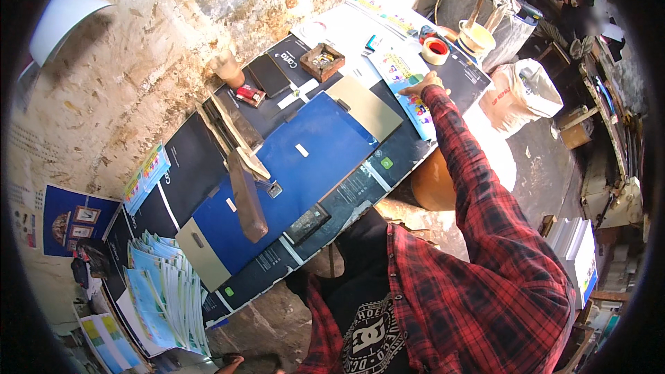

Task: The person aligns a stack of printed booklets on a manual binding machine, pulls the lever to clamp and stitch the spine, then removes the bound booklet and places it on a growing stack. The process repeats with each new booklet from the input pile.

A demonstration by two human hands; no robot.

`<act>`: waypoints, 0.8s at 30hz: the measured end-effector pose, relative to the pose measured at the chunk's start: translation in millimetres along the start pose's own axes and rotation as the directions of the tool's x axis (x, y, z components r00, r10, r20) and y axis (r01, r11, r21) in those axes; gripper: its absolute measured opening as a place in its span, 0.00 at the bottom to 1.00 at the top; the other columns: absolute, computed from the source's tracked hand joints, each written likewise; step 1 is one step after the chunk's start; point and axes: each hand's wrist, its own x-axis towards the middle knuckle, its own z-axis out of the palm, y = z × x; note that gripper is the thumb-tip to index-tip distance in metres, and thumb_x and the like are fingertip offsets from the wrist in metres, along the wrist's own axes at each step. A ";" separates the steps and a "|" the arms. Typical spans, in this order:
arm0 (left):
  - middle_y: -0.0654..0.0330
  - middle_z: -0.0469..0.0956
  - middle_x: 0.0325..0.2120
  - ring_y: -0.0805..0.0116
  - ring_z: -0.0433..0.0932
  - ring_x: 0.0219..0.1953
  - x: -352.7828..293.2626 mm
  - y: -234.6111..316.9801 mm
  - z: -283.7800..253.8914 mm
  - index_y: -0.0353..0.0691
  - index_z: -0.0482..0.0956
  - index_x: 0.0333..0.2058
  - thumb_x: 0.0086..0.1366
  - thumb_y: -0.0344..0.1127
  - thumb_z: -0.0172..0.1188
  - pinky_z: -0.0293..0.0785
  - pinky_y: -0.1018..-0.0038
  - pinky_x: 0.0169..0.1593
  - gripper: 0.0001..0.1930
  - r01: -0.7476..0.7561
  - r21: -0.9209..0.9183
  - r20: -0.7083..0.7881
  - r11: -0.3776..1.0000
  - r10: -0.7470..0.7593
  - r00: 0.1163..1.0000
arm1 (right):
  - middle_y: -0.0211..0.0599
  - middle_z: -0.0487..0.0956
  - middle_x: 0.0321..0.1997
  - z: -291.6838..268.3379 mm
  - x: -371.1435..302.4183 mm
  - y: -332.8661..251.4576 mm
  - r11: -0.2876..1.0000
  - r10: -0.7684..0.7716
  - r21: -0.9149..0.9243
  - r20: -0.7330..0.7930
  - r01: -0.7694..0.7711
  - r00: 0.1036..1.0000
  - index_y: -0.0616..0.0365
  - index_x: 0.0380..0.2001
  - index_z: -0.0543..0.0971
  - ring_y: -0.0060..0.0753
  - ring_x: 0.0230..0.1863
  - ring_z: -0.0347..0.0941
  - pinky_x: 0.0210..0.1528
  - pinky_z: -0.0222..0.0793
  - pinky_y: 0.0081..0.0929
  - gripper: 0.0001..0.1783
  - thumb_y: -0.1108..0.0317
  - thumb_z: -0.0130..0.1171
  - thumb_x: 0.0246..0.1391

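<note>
My right arm, in a red and black plaid sleeve, stretches to the far right of the table. There my right hand (424, 86) lies on a colourful printed sheet (396, 68), its fingers apart near the sheet's right edge. No grip on the sheet can be made out. My left hand does not show; only part of its plaid sleeve (321, 329) appears low in the picture. A blue board (322, 135) with beige ends lies mid-table. Across it rests a long wooden-handled tool (246, 197), seemingly a long-arm stapler.
A fanned stack of printed booklets (163, 291) is at the left end. Toward the back are a wooden ashtray (323, 62), a red cigarette pack (250, 95), a dark phone (269, 75) and a glass (227, 69). Tape rolls (435, 50) and a white sack (521, 97) lie right.
</note>
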 end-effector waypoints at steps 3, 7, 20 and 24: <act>0.50 0.80 0.27 0.57 0.81 0.36 14.5 -13.4 -5.6 0.30 0.68 0.59 0.69 0.37 0.56 0.77 0.66 0.46 0.24 -0.299 -0.240 0.220 0.924 0.352 0.910 | 0.48 0.73 0.61 14.1 -8.0 -2.8 0.998 -0.043 0.030 -0.108 0.046 0.993 0.65 0.62 0.60 0.44 0.64 0.69 0.66 0.54 0.54 0.70 0.34 0.79 0.19; 0.57 0.78 0.27 0.63 0.73 0.27 26.7 4.4 64.1 0.40 0.74 0.54 0.60 0.38 0.61 0.68 0.60 0.34 0.23 0.314 -0.531 0.782 0.787 0.313 0.538 | 0.52 0.77 0.56 30.5 4.0 -2.1 0.995 -0.096 0.027 -0.122 0.100 0.988 0.63 0.54 0.70 0.45 0.59 0.74 0.63 0.61 0.50 0.54 0.38 0.77 0.28; 0.43 0.60 0.65 0.37 0.50 0.70 19.6 94.4 339.3 0.32 0.55 0.66 0.52 0.55 0.72 0.46 0.44 0.69 0.52 0.000 -0.699 0.336 0.715 0.329 0.883 | 0.38 0.80 0.22 -103.1 -247.5 30.5 0.262 -0.962 0.208 0.129 0.942 0.239 0.57 0.32 0.81 0.45 0.27 0.79 0.33 0.72 0.36 0.05 0.70 0.63 0.52; 0.44 0.79 0.48 0.48 0.77 0.54 -33.5 86.8 306.3 0.32 0.76 0.50 0.55 0.48 0.72 0.65 0.54 0.62 0.31 0.375 -0.743 0.622 0.555 0.364 0.694 | 0.39 0.79 0.22 -98.8 -244.0 8.4 0.264 -0.934 0.506 0.348 0.821 0.086 0.61 0.32 0.82 0.33 0.20 0.75 0.25 0.66 0.29 0.11 0.65 0.70 0.52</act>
